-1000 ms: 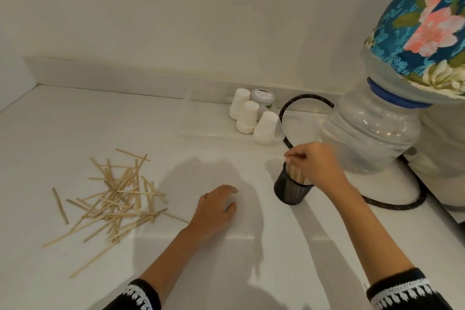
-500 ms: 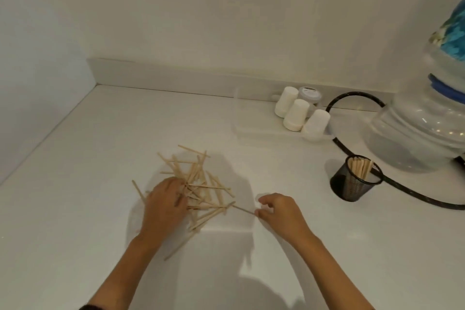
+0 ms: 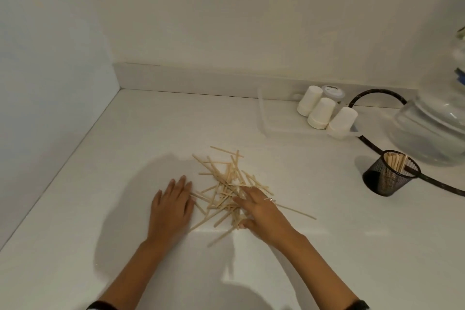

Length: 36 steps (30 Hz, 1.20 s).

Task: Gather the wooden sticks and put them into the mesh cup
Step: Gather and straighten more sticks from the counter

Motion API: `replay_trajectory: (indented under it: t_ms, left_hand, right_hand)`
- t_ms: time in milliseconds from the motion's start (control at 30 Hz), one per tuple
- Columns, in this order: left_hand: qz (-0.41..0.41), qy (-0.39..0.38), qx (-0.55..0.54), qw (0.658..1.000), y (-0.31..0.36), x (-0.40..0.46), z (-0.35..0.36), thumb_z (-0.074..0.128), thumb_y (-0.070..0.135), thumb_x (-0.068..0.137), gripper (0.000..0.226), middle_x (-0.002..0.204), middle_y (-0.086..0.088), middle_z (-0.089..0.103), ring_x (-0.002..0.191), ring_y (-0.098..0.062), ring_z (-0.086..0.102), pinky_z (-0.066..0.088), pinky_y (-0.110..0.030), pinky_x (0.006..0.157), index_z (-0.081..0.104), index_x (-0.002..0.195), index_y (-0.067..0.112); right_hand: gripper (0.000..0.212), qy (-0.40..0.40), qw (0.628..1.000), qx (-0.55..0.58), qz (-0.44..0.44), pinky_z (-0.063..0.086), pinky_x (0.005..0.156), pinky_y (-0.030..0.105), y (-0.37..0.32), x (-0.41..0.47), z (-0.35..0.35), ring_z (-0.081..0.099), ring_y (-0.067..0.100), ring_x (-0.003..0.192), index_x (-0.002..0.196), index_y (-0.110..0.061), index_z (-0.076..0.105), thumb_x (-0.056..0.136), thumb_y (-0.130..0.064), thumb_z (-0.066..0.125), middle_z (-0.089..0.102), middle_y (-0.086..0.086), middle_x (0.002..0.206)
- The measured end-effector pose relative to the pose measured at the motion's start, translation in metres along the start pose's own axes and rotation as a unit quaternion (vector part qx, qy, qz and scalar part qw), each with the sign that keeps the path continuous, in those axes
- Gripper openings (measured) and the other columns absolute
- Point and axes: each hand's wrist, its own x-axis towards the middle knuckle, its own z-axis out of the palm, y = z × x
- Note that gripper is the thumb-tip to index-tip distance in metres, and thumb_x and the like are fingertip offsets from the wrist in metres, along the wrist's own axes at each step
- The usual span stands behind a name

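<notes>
The loose pile of thin pale wooden sticks, crossing in many directions, lies between both hands on the white counter, the flat left hand beside it, the spread right hand resting on it and nearer the black mesh cup far right.

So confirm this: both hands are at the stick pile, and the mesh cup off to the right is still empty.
Not quite. The mesh cup is not empty: the head view shows a bunch of sticks already standing in it. The rest holds: the left hand lies flat beside the stick pile, the right hand rests on it, and the cup stands off to the right.
</notes>
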Motion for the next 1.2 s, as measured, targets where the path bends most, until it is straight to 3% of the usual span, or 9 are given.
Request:
replay_trajectory:
  t_ms: [133, 333, 400, 467, 567, 667, 867, 1033, 1200]
  left_hand:
    - [-0.003, -0.022, -0.011, 1.0, 0.006, 0.003, 0.01, 0.025, 0.048, 0.097, 0.054, 0.157, 0.006, 0.021, 0.146, -0.02, 0.012, 0.014, -0.043, 0.114, 0.034, 0.145, 0.025]
    - [0.015, 0.008, -0.042, 0.999, 0.011, 0.001, 0.014, 0.038, 0.057, 0.091, 0.05, 0.153, 0.001, 0.033, 0.144, -0.025, 0.021, 0.017, -0.05, 0.112, 0.051, 0.126, 0.024]
    - [0.016, 0.018, -0.043, 0.999, 0.011, 0.001, 0.014, 0.03, 0.061, 0.087, 0.054, 0.15, 0.0, 0.038, 0.142, -0.026, 0.026, 0.021, -0.051, 0.11, 0.056, 0.117, 0.024]
    - [0.02, 0.033, -0.048, 0.998, 0.011, 0.001, 0.014, 0.027, 0.058, 0.087, 0.052, 0.147, 0.0, 0.043, 0.14, -0.026, 0.031, 0.024, -0.051, 0.108, 0.058, 0.111, 0.024]
    - [0.008, 0.045, -0.08, 0.996, 0.011, 0.002, 0.016, 0.031, 0.049, 0.093, 0.04, 0.146, 0.002, 0.044, 0.14, -0.021, 0.03, 0.021, -0.048, 0.108, 0.058, 0.11, 0.026]
    - [-0.014, 0.046, -0.13, 0.99, 0.009, 0.003, 0.018, 0.033, 0.042, 0.099, 0.032, 0.148, 0.008, 0.04, 0.142, -0.013, 0.023, 0.012, -0.042, 0.111, 0.057, 0.115, 0.028]
    - [-0.028, 0.084, -0.23, 0.969, 0.011, 0.002, 0.011, 0.031, 0.038, 0.1, 0.03, 0.135, 0.011, 0.054, 0.133, -0.006, 0.038, 0.012, -0.037, 0.112, 0.056, 0.114, 0.027]
    - [-0.04, 0.101, -0.274, 0.956, 0.013, 0.001, 0.004, 0.031, 0.035, 0.101, 0.032, 0.123, 0.015, 0.059, 0.113, 0.008, 0.044, 0.013, -0.034, 0.112, 0.055, 0.12, 0.025]
    - [-0.048, 0.123, -0.311, 0.941, 0.015, -0.002, -0.001, 0.028, 0.042, 0.099, 0.04, 0.104, 0.022, 0.061, 0.1, 0.003, 0.055, 0.027, -0.04, 0.109, 0.057, 0.119, 0.022]
  right_hand:
    - [0.065, -0.008, 1.0, -0.023, -0.005, 0.025, 0.115, 0.045, -0.011, 0.011, 0.006, 0.01, 0.03, 0.146, 0.146, -0.026, 0.03, 0.089, -0.032, 0.06, 0.014, 0.006, 0.158]
    - [0.057, -0.054, 0.997, -0.046, 0.009, 0.015, 0.117, 0.052, -0.018, 0.022, 0.007, 0.001, 0.039, 0.145, 0.148, -0.03, 0.022, 0.097, -0.039, 0.044, 0.002, 0.019, 0.158]
    - [0.051, -0.034, 0.998, -0.057, 0.017, 0.019, 0.116, 0.05, -0.022, 0.022, 0.008, 0.01, 0.038, 0.144, 0.146, -0.03, 0.027, 0.098, -0.038, 0.041, 0.01, 0.019, 0.157]
    - [0.045, 0.03, 0.998, -0.063, 0.009, 0.034, 0.107, 0.048, -0.027, 0.021, 0.009, 0.033, 0.038, 0.136, 0.139, -0.026, 0.043, 0.095, -0.031, 0.051, 0.035, 0.021, 0.147]
    - [0.037, 0.14, 0.988, -0.067, -0.016, 0.052, 0.077, 0.036, -0.034, 0.019, 0.012, 0.064, 0.029, 0.096, 0.114, -0.02, 0.066, 0.077, -0.017, 0.074, 0.065, 0.009, 0.105]
    - [0.036, 0.18, 0.981, -0.064, -0.019, 0.051, 0.064, 0.03, -0.037, 0.018, 0.012, 0.064, 0.019, 0.075, 0.103, -0.022, 0.07, 0.069, -0.013, 0.08, 0.066, 0.0, 0.084]
    - [0.027, 0.183, 0.982, -0.043, -0.014, 0.054, 0.063, 0.031, -0.035, 0.017, 0.009, 0.067, 0.021, 0.073, 0.1, -0.017, 0.072, 0.076, -0.003, 0.072, 0.071, 0.002, 0.086]
    - [0.02, 0.154, 0.987, 0.029, 0.027, 0.052, 0.068, 0.032, -0.028, 0.015, -0.003, 0.064, 0.017, 0.081, 0.106, -0.018, 0.066, 0.092, -0.013, 0.053, 0.071, -0.001, 0.092]
    - [0.009, 0.174, 0.947, 0.237, 0.129, 0.051, 0.064, 0.017, -0.02, 0.018, -0.028, 0.064, 0.003, 0.065, 0.087, -0.011, 0.072, 0.081, -0.004, 0.069, 0.071, -0.003, 0.074]
